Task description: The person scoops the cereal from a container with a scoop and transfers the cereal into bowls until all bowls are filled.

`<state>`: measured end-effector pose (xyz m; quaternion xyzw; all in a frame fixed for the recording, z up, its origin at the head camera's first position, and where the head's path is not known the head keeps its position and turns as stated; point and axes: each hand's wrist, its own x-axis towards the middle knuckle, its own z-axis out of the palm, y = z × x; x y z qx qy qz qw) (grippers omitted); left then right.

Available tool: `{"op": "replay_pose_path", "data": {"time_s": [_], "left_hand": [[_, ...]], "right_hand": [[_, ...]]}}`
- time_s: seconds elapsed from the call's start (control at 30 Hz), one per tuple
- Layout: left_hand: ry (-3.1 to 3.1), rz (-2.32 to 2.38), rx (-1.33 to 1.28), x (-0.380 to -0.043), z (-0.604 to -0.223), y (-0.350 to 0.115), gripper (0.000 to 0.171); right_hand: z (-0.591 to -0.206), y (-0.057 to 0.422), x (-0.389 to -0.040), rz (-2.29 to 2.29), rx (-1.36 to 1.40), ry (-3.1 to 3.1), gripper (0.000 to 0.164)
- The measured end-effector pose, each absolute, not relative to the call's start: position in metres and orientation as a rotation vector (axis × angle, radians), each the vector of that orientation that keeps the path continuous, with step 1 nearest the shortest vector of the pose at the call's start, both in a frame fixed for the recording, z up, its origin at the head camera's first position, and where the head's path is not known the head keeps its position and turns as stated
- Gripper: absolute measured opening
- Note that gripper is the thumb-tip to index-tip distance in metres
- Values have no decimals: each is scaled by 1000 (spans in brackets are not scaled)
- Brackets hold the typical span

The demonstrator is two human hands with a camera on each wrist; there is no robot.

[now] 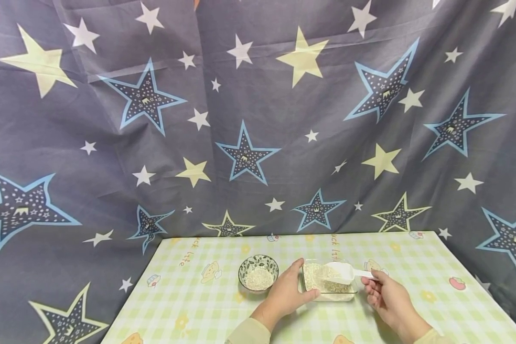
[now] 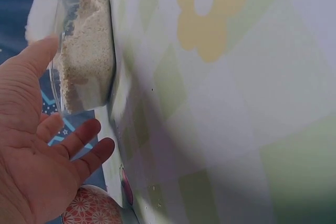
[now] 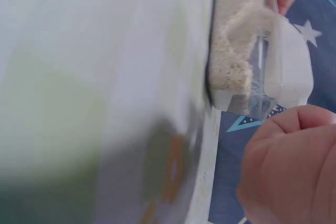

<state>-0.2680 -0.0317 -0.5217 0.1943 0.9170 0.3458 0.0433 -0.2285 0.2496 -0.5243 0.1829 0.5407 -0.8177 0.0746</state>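
A clear rectangular container (image 1: 334, 297) holds pale flakes (image 1: 314, 276) that look like oats. My left hand (image 1: 285, 290) holds its left end, thumb at the near rim and forefinger toward the far corner; the other fingers spread loosely in the left wrist view. Above the container, my right hand (image 1: 390, 300) grips the handle of a white scoop (image 1: 344, 272) between thumb and fingers. The scoop is tilted over the flakes, its blade level with the rim (image 3: 278, 66) in the right wrist view. Beneath the blade, the flakes slope down to a hollow.
Left of my left hand stands a small bowl (image 1: 242, 276) with a leaf-patterned inside, partly filled with similar flakes. Its outside shows a red pattern in the left wrist view. A green checked tablecloth (image 1: 206, 306) covers the table; a star-printed curtain (image 1: 258, 200) hangs behind it.
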Motion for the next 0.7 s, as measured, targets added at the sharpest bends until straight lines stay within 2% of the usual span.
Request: {"op": "replay_pose_path", "data": {"time_s": [0.23,0.53,0.7], "left_hand": [[2819,1046,597,-268,-521,-31,96],[2817,1027,595,-268,-520,-30,96],[2835,972,627,-263,-516,-30,94]], "right_hand": [[-520,250,-231,-2625,499,1300,13],[-521,244,-235,-2681,409,1220,22],[-517,243,-235,-2679,425,1214,20]]}}
